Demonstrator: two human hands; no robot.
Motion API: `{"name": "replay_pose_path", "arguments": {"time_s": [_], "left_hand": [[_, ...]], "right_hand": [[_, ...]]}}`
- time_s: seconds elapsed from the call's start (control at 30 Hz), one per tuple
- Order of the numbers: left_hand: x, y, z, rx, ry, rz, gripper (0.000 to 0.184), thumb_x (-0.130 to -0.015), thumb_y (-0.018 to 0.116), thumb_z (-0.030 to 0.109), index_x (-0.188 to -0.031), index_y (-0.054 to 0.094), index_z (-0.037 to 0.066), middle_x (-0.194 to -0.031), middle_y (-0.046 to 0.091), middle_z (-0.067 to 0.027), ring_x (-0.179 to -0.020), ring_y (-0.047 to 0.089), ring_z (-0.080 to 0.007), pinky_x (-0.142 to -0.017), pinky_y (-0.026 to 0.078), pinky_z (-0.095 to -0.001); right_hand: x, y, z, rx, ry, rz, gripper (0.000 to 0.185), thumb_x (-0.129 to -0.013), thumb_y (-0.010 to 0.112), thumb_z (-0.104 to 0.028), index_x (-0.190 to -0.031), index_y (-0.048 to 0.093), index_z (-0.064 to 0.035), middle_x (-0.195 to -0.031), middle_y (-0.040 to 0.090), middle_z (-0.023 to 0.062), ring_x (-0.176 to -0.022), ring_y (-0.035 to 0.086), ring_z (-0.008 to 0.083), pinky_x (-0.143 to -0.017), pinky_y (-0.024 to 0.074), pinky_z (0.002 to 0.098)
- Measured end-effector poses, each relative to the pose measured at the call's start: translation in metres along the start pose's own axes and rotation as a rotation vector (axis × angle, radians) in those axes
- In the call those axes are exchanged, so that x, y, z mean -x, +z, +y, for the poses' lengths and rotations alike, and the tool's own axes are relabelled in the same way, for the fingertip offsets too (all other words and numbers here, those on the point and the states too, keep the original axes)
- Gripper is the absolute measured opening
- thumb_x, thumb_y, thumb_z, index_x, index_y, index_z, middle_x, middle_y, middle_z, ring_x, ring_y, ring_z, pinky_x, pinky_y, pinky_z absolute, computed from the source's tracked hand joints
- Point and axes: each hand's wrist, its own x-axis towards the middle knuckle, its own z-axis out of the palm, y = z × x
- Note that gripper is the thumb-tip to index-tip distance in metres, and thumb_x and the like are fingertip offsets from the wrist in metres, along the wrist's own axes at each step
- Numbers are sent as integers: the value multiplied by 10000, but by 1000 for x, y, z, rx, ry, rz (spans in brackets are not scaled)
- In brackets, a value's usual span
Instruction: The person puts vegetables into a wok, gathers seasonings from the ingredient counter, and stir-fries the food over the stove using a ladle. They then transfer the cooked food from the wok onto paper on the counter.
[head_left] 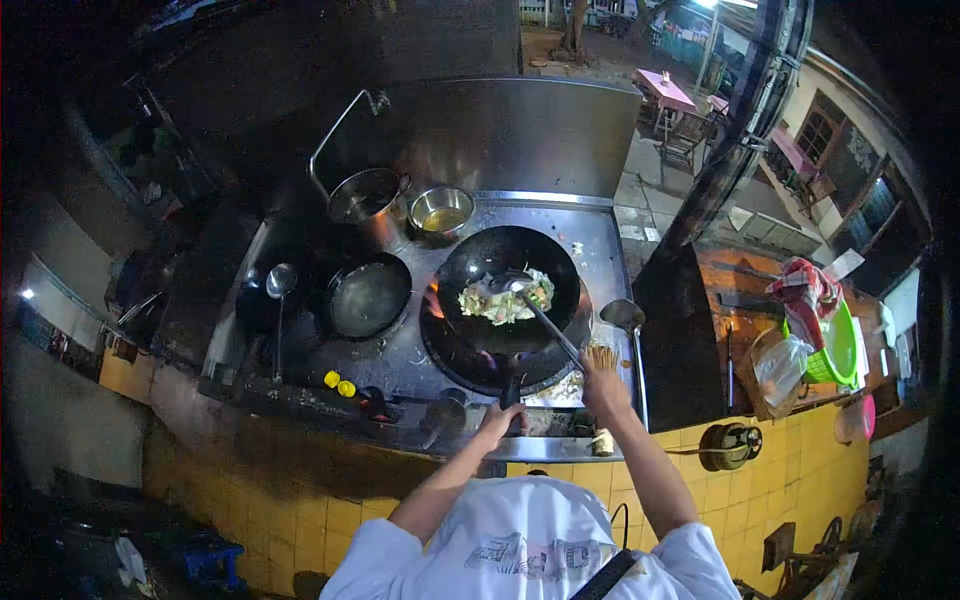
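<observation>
A black wok sits over a lit burner at the middle of the metal stove, with flames showing at its left edge. My left hand is closed around the wok's dark handle. In my right hand is the long handle of a metal ladle, its bowl down in the chopped food inside the wok. The food looks pale with green and orange bits.
Left of the wok are a pan with liquid, a steel bowl, a tall pot and a ladle. Another ladle lies right. A wooden table holds a green basket and knives.
</observation>
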Motion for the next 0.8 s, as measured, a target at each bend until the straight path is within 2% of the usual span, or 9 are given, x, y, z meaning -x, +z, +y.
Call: {"name": "replay_pose_path", "arguments": {"time_s": [0.17,0.23,0.33,0.47,0.53,0.57,0.67,0.73,0.8], "left_hand": [[7,-14,-1,-119,38,-36,251,-853,644,267,-959,541,64,-772,612,-45,-581,601,-143,-487,492,-289],[18,-8,13,-176,31,25,254,-849,653,277,-945,548,67,-750,605,-38,-576,591,-141,-478,483,-288],[9,-10,7,-208,60,13,218,-853,642,256,-913,565,61,-718,597,-32,-565,576,-139,-472,472,-289],[-39,-41,-36,-446,70,-96,147,-853,609,186,-856,597,40,-696,598,-44,-545,566,-144,-469,467,-304],[-16,-26,-7,72,-146,-203,166,-841,603,207,-853,615,42,-711,613,-45,-576,576,-148,-519,476,-300],[-30,-26,-16,138,-215,-229,171,-848,598,221,-852,615,50,-727,623,-47,-582,582,-153,-532,483,-297],[-65,-29,-42,356,-365,-314,209,-837,645,236,-729,579,69,-725,608,-51,-666,614,-188,-589,521,-337],[-70,-30,-39,448,-400,-455,201,-832,652,221,-715,570,79,-682,590,-34,-622,599,-169,-559,507,-331],[-59,-23,-30,478,-376,-437,196,-837,637,214,-705,562,91,-627,560,-5,-567,563,-146,-518,474,-304]], "right_hand": [[18,25,12,-277,113,145,602,-871,421,-131,-1416,185,-31,-701,593,314,-682,624,431,-616,494,523],[-1,73,6,-345,-156,367,629,-833,511,-74,-1388,217,-45,-940,584,328,-880,596,439,-722,490,473],[-6,7,-25,-614,-76,-142,402,-839,492,-51,-1237,440,-22,-912,607,294,-890,610,416,-712,497,456],[44,-70,-35,-254,-90,-7,316,-809,500,-105,-1108,552,-18,-911,628,269,-873,622,400,-753,489,486],[50,-71,-20,-223,-150,-79,362,-810,449,-101,-1151,565,-67,-935,640,236,-885,628,384,-775,499,471],[48,-62,-20,-76,-138,-196,357,-849,422,-118,-1179,552,-77,-905,647,223,-867,639,367,-779,503,463],[44,-26,-57,-123,-29,18,422,-856,458,-152,-1253,471,-8,-807,617,286,-801,640,404,-570,519,438],[26,28,-45,70,-276,274,383,-857,443,-109,-1220,476,11,-820,653,195,-708,670,287,-587,524,432],[15,4,-13,-45,-288,47,398,-833,494,-129,-1225,504,-56,-842,659,188,-719,668,299,-606,524,434]]}}
